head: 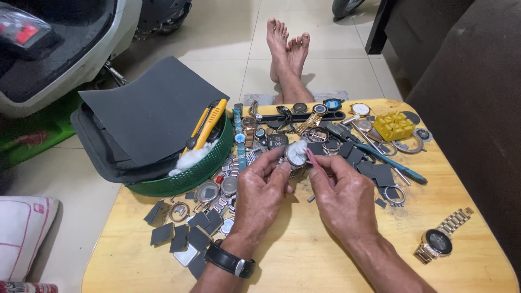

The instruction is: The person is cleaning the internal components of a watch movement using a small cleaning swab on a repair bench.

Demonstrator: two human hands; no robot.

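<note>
Left hand (260, 187), a black strap watch on its wrist, pinches a small round watch case (296, 155) with a pale face between thumb and fingertips; a tuft of white cotton (300, 145) sits against the top of the case. Right hand (342, 190) is curled, thumb and forefinger pinched on a thin reddish stick (310, 158) whose tip meets the case's edge. Both hover above the middle of the surface (304, 255), a rounded board of pale yellow wood with visible grain.

At far left a white scooter (65, 49) with a black footboard stands on the cream tiled floor (217, 38), and a white cushion (21, 228) lies lower down. A green plastic basket (190, 173) with a woven wall sits on the surface's left corner, carrying large dull dark-grey abrasive sheets (152, 108), a yellow utility knife (209, 125) and more white cotton. Small cut grey squares (184, 233) and metal watch rings lie scattered in front of it. Behind the hands is a heap of round watch heads, straps and metal bracelets (293, 122). Further right lie a blue-handled tool (396, 165), a yellow ridged plastic block (393, 126), and, apart near the right edge, a gold-bracelet watch (439, 241) with a dark dial. Bare crossed feet (287, 46) rest on the floor beyond; dark furniture (467, 81) fills the right side
</note>
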